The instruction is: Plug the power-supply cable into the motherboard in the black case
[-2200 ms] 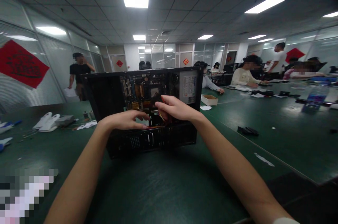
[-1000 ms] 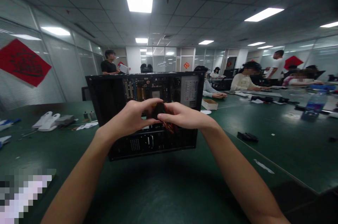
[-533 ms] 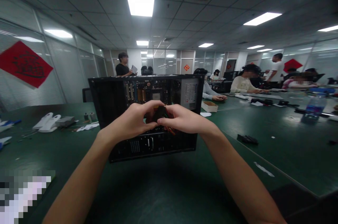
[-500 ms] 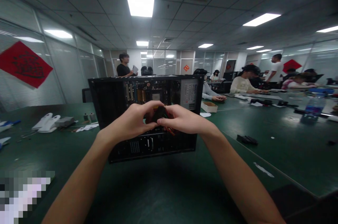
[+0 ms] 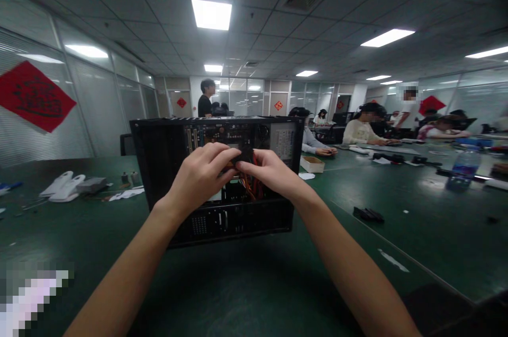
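An open black computer case (image 5: 234, 239) stands on the green table in front of me, its inside facing me. A motherboard with slots shows in its upper middle, and a silvery power supply (image 5: 282, 141) sits at its upper right. My left hand (image 5: 206, 170) and my right hand (image 5: 268, 167) meet before the board, fingers closed on a small black part (image 5: 246, 154) whose kind I cannot make out. Red, orange and yellow wires (image 5: 249, 186) hang below my right hand inside the case. Fingers partly cover the black part.
White slippers (image 5: 65, 187) and a grey box (image 5: 92, 184) lie on the table at left. To the right are a small open box (image 5: 312, 164), a black item (image 5: 368, 214) and a water bottle (image 5: 465, 167). Several people sit or stand farther back.
Both hands have risen slightly with the black part, and my left fingers now reach over its top. More of the coloured wires shows below. A standing person at the back has shifted right.
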The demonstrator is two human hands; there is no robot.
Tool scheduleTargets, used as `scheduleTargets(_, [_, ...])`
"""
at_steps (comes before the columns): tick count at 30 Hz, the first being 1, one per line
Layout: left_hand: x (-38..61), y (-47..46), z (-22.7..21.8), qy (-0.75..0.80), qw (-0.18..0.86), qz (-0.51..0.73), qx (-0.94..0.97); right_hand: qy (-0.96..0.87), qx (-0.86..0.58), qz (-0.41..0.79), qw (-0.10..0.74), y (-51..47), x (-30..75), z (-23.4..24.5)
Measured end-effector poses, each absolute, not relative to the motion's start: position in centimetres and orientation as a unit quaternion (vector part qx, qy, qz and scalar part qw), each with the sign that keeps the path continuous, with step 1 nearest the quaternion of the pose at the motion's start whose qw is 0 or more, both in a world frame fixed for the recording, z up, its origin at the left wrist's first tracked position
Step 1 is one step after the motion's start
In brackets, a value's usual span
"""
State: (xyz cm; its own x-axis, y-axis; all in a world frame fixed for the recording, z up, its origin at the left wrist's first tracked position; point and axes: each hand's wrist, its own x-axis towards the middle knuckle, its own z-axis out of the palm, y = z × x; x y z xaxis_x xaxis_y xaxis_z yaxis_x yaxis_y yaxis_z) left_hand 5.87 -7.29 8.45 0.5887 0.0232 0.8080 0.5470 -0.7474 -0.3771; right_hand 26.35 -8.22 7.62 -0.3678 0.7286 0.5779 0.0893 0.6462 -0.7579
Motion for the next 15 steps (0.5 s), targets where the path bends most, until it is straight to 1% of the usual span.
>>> scheduleTargets(2, [6.1,-7.4,8.4,-0.167,0.372,-0.417,-0.812,-0.748,-0.267,0.33,0.511,-8.0,26.4,7.6])
scheduleTargets(4, [6.4,-7.4,8.2,-0.168,0.397,-0.415,-0.801,-0.743,-0.273,0.318,0.522,-8.1,26.3,7.7])
scheduleTargets(9, [6.6,-7.2,7.9,-0.177,0.382,-0.443,-0.791,-0.747,-0.276,0.288,0.532,-8.5,26.5,7.9])
scheduleTargets(12, [6.5,-6.9,8.2,-0.173,0.377,-0.458,-0.786,-0.759,-0.298,0.276,0.508,-8.3,26.7,7.8])
scheduleTargets(14, [6.2,-6.6,8.3,-0.173,0.373,-0.461,-0.787,-0.764,-0.327,0.224,0.51,-7.9,26.8,7.5])
scheduleTargets(15, [6.1,-6.4,8.4,-0.176,0.369,-0.461,-0.787,-0.763,-0.338,0.174,0.522,-7.7,26.8,7.4])
